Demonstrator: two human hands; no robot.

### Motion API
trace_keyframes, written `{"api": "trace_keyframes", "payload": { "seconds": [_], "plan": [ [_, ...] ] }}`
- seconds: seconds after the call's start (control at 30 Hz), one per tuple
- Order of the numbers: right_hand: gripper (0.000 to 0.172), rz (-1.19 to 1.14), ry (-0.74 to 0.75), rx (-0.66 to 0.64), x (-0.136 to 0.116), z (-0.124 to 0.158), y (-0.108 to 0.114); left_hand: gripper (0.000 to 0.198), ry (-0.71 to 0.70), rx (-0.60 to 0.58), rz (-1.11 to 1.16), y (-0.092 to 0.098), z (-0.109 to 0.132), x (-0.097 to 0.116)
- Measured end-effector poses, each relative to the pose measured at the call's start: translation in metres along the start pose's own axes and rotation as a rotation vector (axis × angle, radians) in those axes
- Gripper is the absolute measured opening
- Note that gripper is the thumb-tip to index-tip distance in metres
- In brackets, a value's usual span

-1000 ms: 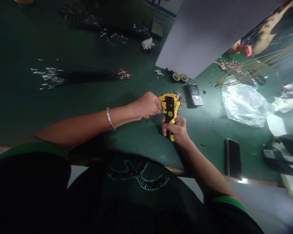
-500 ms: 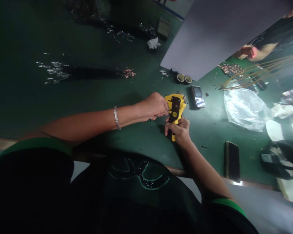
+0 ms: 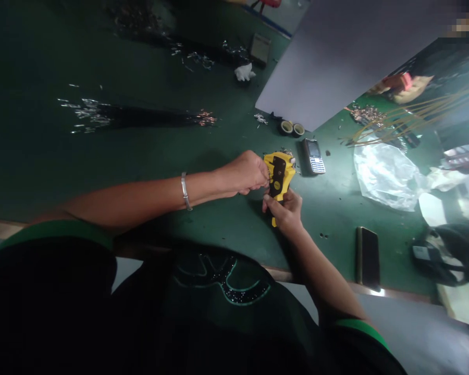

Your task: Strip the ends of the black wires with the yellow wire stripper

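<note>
A yellow and black automatic wire stripper (image 3: 278, 174) is held upright in my right hand (image 3: 285, 211), whose fingers wrap its handle. My left hand (image 3: 244, 173) is closed at the stripper's jaw end, with a silver bangle (image 3: 185, 191) on its wrist. Whatever those fingers pinch is hidden or too thin to make out. A few metal scraps (image 3: 287, 152) lie just behind the tool.
A long bundle of black wires (image 3: 128, 117) with bright ends lies on the green bench (image 3: 140, 166). Tape rolls (image 3: 291, 128), a keypad phone (image 3: 312, 156), a smartphone (image 3: 368, 258), a plastic bag (image 3: 385, 177) and a grey board (image 3: 336, 62) surround my hands. A co-worker's hand (image 3: 398, 86) is at upper right.
My view has shifted slightly, and the stripper sits a little further right than a second ago. Both hands stay on it. The co-worker's hand at upper right has moved.
</note>
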State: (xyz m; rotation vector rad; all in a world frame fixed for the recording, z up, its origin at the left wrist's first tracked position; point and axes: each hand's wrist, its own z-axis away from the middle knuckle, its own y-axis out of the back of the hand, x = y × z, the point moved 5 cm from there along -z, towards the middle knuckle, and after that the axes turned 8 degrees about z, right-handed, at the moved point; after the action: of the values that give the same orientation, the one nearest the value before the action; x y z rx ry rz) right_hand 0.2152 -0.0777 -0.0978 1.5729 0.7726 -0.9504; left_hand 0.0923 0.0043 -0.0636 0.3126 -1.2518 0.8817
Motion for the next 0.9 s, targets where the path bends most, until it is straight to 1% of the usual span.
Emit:
{"api": "trace_keyframes", "payload": {
  "seconds": [0.2, 0.37, 0.53, 0.63, 0.7, 0.77, 0.9],
  "plan": [
    [0.014, -0.046, -0.022, 0.003, 0.007, -0.004, 0.003, 0.020, 0.000, 0.039, -0.023, 0.003, -0.003, 0.000],
    [0.016, -0.128, -0.088, -0.058, 0.013, -0.005, 0.004, 0.016, -0.033, 0.042, -0.008, 0.009, -0.005, 0.001],
    [0.021, -0.240, -0.145, -0.102, 0.018, -0.002, 0.005, 0.014, 0.003, 0.034, -0.027, 0.010, -0.003, -0.002],
    [0.020, -0.296, -0.136, -0.127, 0.017, -0.001, 0.006, 0.013, -0.011, 0.043, -0.033, 0.014, -0.004, -0.003],
    [0.020, -0.319, -0.119, -0.138, 0.015, 0.000, 0.008, 0.013, -0.035, 0.026, -0.035, 0.016, -0.005, -0.004],
    [0.022, -0.324, -0.093, -0.134, 0.012, 0.000, 0.011, 0.014, -0.053, 0.009, -0.040, 0.018, -0.006, -0.005],
    [0.027, -0.288, -0.050, -0.108, 0.003, 0.000, 0.017, 0.015, -0.062, 0.030, -0.021, 0.021, -0.006, -0.004]
  ]
}}
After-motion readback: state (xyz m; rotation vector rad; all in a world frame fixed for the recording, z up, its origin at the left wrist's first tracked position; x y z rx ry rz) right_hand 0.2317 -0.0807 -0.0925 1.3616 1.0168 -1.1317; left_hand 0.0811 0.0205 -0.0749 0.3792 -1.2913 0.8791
